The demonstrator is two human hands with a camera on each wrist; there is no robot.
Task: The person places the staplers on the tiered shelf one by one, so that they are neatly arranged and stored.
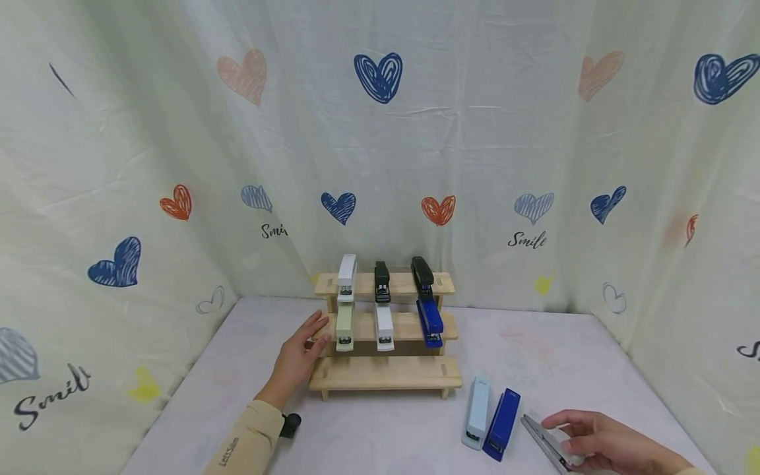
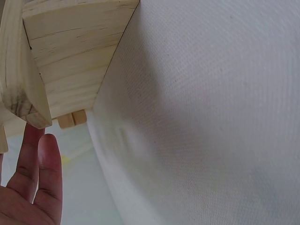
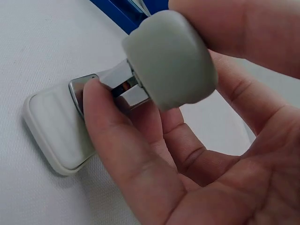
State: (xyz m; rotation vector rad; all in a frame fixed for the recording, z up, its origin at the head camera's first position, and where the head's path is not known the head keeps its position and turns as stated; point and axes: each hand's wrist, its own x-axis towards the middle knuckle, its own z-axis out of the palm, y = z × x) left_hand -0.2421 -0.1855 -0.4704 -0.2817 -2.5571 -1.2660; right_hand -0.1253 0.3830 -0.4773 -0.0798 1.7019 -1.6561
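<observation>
Near the front right, my right hand (image 1: pixel 600 441) pinches a pale grey stapler (image 1: pixel 549 443) between thumb and fingers. Close up in the right wrist view, the fingers hold the rounded end of the stapler (image 3: pixel 171 61), and its base (image 3: pixel 56 126) lies low over the white cloth. Beside it lie a blue stapler (image 1: pixel 502 424) and a light blue stapler (image 1: pixel 476 412). My left hand (image 1: pixel 299 346) rests against the left end of a three-tier wooden rack (image 1: pixel 386 375), at the middle shelf. Seen from the left wrist, its fairly straight fingers (image 2: pixel 49 164) touch the plank's end.
On the rack's top shelf stand a white stapler (image 1: pixel 347 277) and two black staplers, one at the right (image 1: pixel 422 274). The middle shelf bears a pale green stapler (image 1: pixel 345 326), a white one (image 1: pixel 384 326) and a blue one (image 1: pixel 430 323). A heart-print curtain (image 1: pixel 487 145) surrounds the table.
</observation>
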